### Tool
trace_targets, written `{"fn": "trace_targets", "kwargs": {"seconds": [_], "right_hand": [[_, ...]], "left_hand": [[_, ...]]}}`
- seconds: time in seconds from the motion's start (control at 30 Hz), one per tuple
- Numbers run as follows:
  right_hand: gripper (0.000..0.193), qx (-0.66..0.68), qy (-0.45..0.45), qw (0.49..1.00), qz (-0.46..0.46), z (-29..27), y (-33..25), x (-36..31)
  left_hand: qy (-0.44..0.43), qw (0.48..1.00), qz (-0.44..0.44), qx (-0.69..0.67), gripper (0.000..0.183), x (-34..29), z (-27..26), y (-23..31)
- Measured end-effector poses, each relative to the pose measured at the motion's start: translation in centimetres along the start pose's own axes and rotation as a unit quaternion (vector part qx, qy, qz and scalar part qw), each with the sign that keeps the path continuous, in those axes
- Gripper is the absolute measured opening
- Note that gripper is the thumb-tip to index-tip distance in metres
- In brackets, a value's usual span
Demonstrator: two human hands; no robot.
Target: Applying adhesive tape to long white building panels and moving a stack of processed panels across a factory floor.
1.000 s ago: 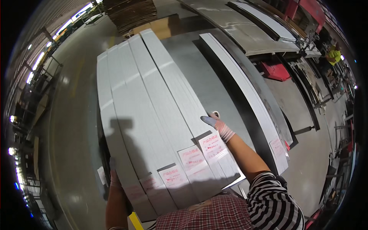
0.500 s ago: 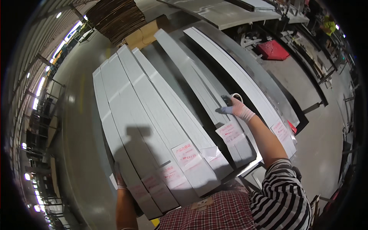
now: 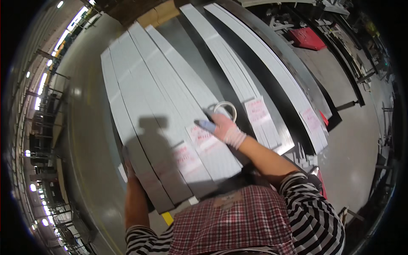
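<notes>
Long, pale grey-white strips (image 3: 140, 93) lie side by side as a broad group on the left. Pink-printed paper labels (image 3: 182, 158) sit on their near ends. My right hand (image 3: 227, 129), in a thin glove with blue-grey fingertips, is over the right side of this group, near its label. It holds a roll of tape (image 3: 233, 111), whose ring shows beside the fingers. My left hand (image 3: 128, 166) rests along the outer side of the leftmost strip, fingers straight and partly in shadow. A narrower labelled set of strips (image 3: 238, 72) lies just right of my right hand.
Another labelled strip stack (image 3: 276, 76) runs along the right, with dark gaps between the stacks. A red object (image 3: 307, 38) is on the floor at far right. Cardboard (image 3: 159, 16) stands beyond the far ends. A yellow piece (image 3: 167, 218) shows below the near ends.
My right hand has moved left with the tape roll, from the narrower strip set to the broad group. The whole view has shifted. My left hand stays at the left side.
</notes>
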State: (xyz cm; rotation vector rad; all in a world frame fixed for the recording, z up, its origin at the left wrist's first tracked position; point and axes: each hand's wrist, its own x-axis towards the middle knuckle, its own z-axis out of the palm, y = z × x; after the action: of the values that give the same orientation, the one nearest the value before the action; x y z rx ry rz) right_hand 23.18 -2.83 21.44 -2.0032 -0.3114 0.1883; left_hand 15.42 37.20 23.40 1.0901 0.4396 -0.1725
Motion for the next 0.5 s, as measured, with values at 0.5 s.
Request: {"fn": "trace_targets", "kwargs": {"seconds": [0.5], "right_hand": [[0.042, -0.317, 0.018, 0.942, 0.106, -0.3, 2.2, -6.3]], "left_hand": [[-0.105, 0.983, -0.025, -0.151, 0.087, -3.3, -2.8, -3.5]]}}
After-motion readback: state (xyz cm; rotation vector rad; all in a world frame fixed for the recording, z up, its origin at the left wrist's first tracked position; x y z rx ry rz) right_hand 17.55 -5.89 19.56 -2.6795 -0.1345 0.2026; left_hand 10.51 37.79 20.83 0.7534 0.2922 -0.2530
